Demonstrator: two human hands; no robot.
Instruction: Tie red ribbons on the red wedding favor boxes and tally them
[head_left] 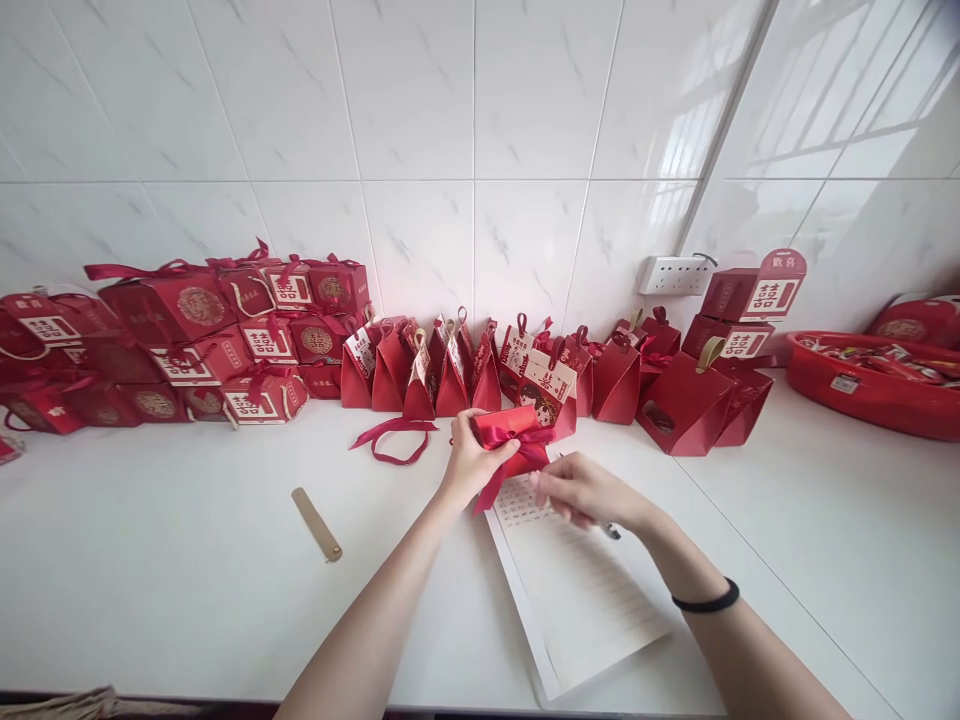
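Note:
Near the middle of the white table, my left hand (474,455) grips a small red box (517,420) by its left side, its thumb pressed on the dark red ribbon bow (504,440) tied around it. Just right of the box and lower, my right hand (570,490) is closed with its fingers bent over the paper; what it holds, if anything, is too small to tell. A dark pen-like object (613,531) shows beside that hand. Under the right hand lies a lined paper sheet (577,600) with handwriting at its top.
Stacked red gift boxes (199,305) stand at the left, peaked red boxes (394,370) along the wall. A loose ribbon loop (397,440) and a beige strip (316,524) lie left of my hands. At the right are a power strip (675,275) and a red basin (862,395) of wrapped items.

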